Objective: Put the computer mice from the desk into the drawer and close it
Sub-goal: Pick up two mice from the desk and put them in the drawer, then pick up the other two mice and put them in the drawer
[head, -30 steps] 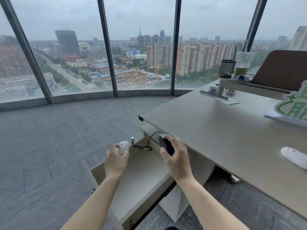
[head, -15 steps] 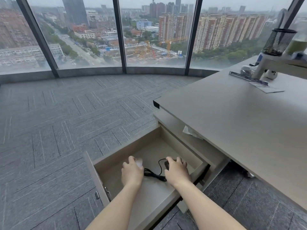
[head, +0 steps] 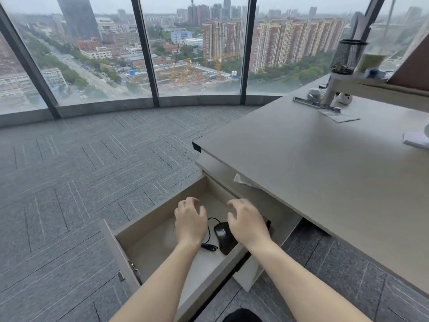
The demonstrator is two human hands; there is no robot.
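Head view: left hand (head: 190,220) and right hand (head: 247,223) hover empty, fingers spread, over open drawer (head: 160,209). Black mouse (head: 224,237) lies near its right wall. Advise tucking cable (head: 210,231) clear before closing.

The drawer (head: 148,219), a pale wood box with a light floor, stands pulled fully out from under the table's near-left corner, toward seven o'clock. Inside it a black computer mouse (head: 224,237) lies flat on the floor at the drawer's four o'clock side, close to the right wall, partly covered from above. Its thin black cable (head: 210,231) loops off toward nine o'clock and ends in a plug on the drawer floor.
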